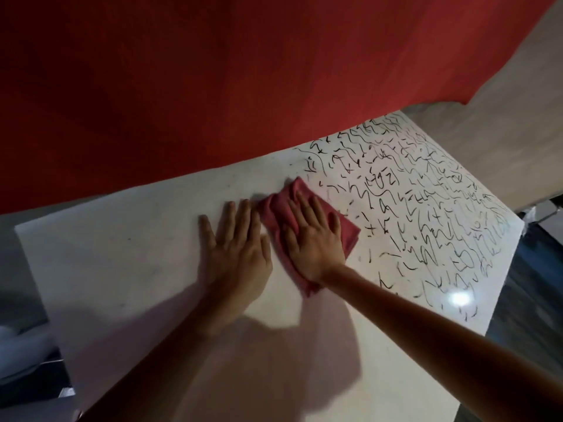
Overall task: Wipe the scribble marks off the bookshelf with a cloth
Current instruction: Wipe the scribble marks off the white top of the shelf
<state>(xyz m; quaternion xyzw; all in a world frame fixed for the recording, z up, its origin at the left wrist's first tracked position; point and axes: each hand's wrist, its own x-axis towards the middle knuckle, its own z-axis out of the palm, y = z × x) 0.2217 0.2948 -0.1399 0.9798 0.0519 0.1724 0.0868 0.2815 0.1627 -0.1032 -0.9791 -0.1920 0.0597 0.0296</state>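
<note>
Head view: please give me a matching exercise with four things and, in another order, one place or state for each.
1 pink-red cloth
2 left hand
3 right hand
4 black scribble marks

a flat on the bare white bookshelf top
b spread over the top's right part
c pressed under a hand
d flat upon the cloth

Pairs: 1-c, 2-a, 3-d, 4-b

**Both hands flat, palms down**

The left hand [234, 248] lies open, fingers straight and close together, thumb spread outward. Just beside it, the right hand [313, 239] presses down with fingers slightly fanned. The left forearm [170, 336] and right forearm [426, 324] are bare and reach forward.
</note>
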